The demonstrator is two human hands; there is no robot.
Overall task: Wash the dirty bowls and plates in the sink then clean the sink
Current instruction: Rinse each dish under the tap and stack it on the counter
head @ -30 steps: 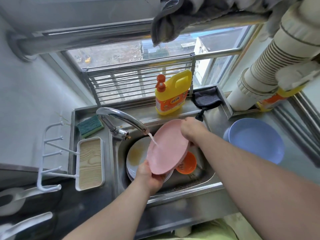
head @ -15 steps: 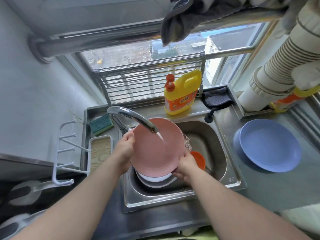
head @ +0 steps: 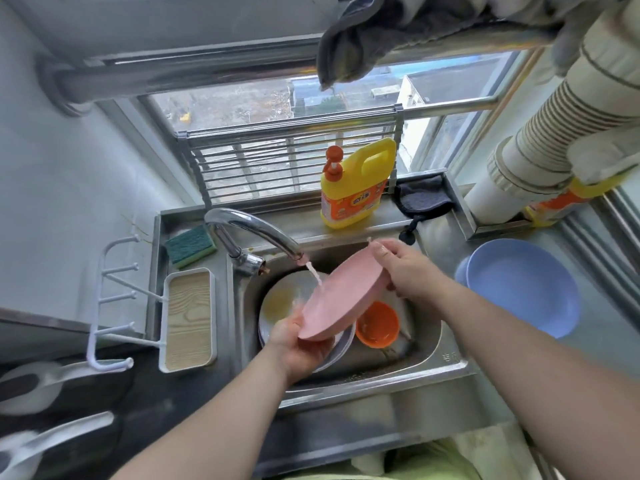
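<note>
The pink plate (head: 337, 296) is held tilted over the sink (head: 429, 348), its underside turned toward the camera, with its upper edge toward the window and its lower edge toward the person. A thin stream of water (head: 314, 276) from the faucet (head: 256, 233) strikes the plate near its upper left rim. The left hand (head: 298, 344) grips the plate's lower edge, fingers curled under the rim and thumb on the near face. The right hand (head: 403, 268) clasps the upper right edge, fingers wrapped over the rim so that the plate is pinched between thumb and fingers. Beneath the pink plate in the basin lies a stack of pale plates (head: 284, 303), the top one smeared with yellowish residue, and just to the right of that stack sits an orange bowl (head: 377, 325), upright, with some water in it. On the counter to the right of the sink rests a blue plate (head: 523, 289), well apart from the basin's contents. Behind the sink, on the ledge, a yellow detergent bottle (head: 356, 188) with an orange pump stands upright, and a dark cloth (head: 420, 200) lies beside it on the right. To the left of the faucet a green and yellow sponge (head: 190, 245) lies on the steel surround, with a white tray (head: 188, 323) with a wood-grain inset in front of it.
</note>
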